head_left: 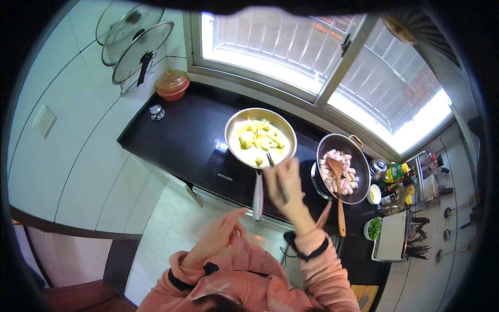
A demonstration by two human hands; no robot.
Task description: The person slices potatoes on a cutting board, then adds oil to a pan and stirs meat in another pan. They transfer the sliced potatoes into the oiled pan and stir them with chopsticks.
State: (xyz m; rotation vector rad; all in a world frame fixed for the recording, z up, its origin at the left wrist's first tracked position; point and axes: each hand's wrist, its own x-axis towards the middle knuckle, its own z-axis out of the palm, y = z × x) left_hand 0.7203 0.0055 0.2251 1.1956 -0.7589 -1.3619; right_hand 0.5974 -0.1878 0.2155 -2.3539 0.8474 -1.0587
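Head view, right hand: the right hand [285,183] is raised over the near rim of the frying pan [261,137], fingers closed around a pair of chopsticks [271,160] whose tips reach into the pan.
Head view, left hand: the left hand [224,226] hangs lower, in front of the counter edge, fingers loosely spread and holding nothing; it is near the pan's handle [258,195] but apart from it.
Frying pan: a silver pan on the black cooktop [192,140], its handle pointing toward the person.
Potato pieces: yellow chunks [260,139] lie spread across the pan's bottom; one piece sits close to the chopstick tips, though whether they grip it is hard to tell at this size.
Wok: a dark wok [344,167] stands just to the right of the pan, holding pale pink meat pieces [337,173].
Wooden spatula: a wooden spatula [339,193] rests in the wok, its handle sticking out over the near rim.
Counter right: bottles [398,172] and a white cutting board [391,235] stand beyond the wok.
Counter left: an orange lidded pot [172,84] sits in the far corner, below glass lids [136,42] racked on the tiled wall.
Sleeves: both forearms wear pink sleeves [323,260].
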